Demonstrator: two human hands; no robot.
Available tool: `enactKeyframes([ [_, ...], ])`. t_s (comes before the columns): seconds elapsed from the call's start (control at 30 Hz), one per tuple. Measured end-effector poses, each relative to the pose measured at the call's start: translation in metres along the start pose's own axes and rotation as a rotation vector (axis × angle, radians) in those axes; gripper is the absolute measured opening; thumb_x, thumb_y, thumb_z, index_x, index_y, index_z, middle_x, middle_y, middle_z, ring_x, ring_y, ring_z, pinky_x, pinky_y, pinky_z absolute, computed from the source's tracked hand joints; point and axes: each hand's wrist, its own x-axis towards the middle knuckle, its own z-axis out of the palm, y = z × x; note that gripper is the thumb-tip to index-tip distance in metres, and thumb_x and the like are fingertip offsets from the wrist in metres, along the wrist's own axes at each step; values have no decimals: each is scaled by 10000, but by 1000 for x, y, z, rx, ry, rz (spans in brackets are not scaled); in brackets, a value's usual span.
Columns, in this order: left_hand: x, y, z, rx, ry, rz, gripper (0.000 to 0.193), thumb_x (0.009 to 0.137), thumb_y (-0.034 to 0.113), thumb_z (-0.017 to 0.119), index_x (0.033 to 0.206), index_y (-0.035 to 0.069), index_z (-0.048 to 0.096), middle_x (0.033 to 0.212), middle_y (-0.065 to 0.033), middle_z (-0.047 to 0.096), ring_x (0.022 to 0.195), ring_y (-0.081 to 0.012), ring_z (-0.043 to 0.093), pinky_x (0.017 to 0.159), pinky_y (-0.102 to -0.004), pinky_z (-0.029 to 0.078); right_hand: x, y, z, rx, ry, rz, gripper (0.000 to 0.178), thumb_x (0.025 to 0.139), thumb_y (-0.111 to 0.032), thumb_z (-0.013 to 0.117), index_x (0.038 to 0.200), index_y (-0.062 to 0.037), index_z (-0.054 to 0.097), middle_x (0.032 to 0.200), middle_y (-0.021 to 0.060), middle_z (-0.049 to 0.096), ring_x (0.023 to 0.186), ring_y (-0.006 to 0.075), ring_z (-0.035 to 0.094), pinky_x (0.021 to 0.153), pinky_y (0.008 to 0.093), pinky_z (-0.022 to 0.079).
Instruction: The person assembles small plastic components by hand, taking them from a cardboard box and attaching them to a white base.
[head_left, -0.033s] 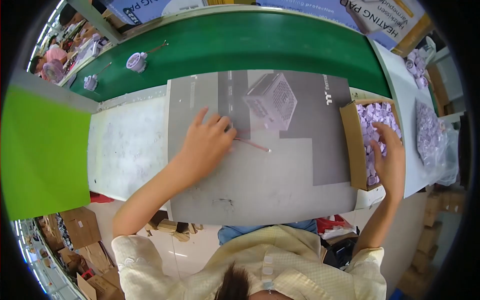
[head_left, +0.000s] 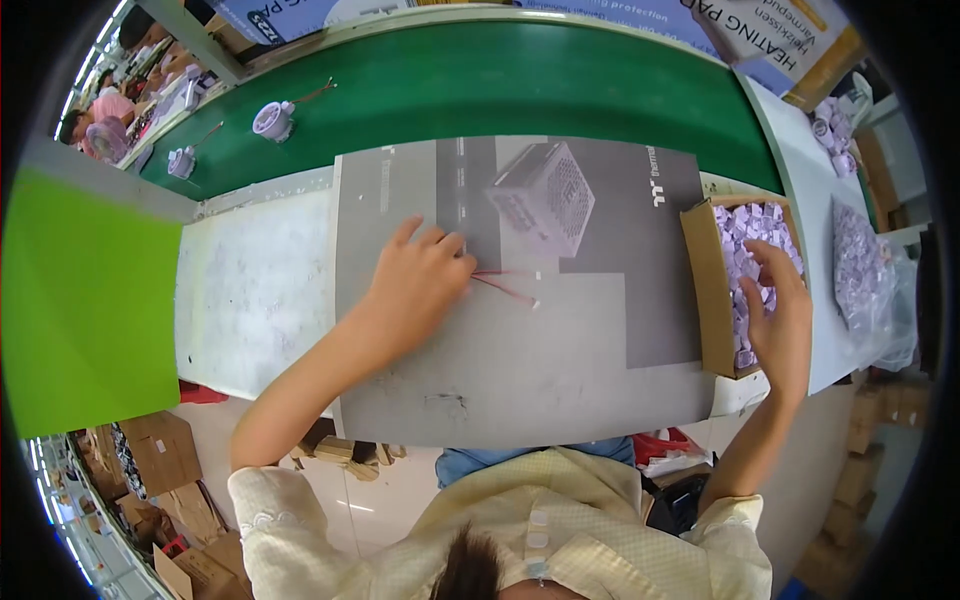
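My left hand (head_left: 420, 285) is closed above the grey printed board, its fingers curled together. A pair of thin red wires (head_left: 507, 288) with small white ends comes out from between thumb and fingertips, spreading to the right. Whatever the wires join to is hidden under the hand. On the right, my right hand (head_left: 785, 315) reaches over the rim of a cardboard box (head_left: 712, 315) full of small lilac plastic pieces (head_left: 745, 225). Its thumb and index finger are apart, with pieces showing between them; the other fingertips are partly hidden.
The grey board (head_left: 520, 385) lies on a white worktop (head_left: 255, 290). Beyond runs a green belt (head_left: 520, 80) carrying two lilac round parts with wires, one of them a lilac housing (head_left: 273, 121). A clear bag of lilac pieces (head_left: 860, 260) is at the right.
The red wires have shifted slightly and now fan out a little more. My left hand has moved a touch to the right; my right hand is almost unmoved.
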Motion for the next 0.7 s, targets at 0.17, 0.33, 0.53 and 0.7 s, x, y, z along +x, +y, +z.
enactKeyframes([
  [0.17,35,-8,-12,-556,-353,-271,87,889,135,628,910,51,620,729,-71,635,734,-254,637,696,-368,484,9,-72,31,693,-45,-297,349,800,72,644,1133,-30,662,1035,130,659,853,225,630,763,290,508],
  [0.33,58,-36,-11,-998,-636,-75,205,986,202,525,1078,64,647,739,-63,599,692,-186,581,667,-326,460,46,-98,97,1229,-221,-157,318,865,56,639,1180,15,620,1125,108,648,975,146,615,862,283,511],
  [0.53,55,-45,5,-1223,-521,31,282,1026,213,480,1187,39,632,734,-61,557,674,-151,529,664,-290,450,61,-84,135,1592,-277,38,385,865,62,652,1236,63,548,1183,169,636,1029,168,640,917,305,537],
  [0.7,62,-52,5,-1445,-513,-37,277,1023,190,492,1127,3,669,747,-46,586,684,-128,537,651,-264,442,57,-82,145,1547,-276,83,368,850,83,658,1208,76,572,1198,184,634,1012,177,652,910,316,540],
])
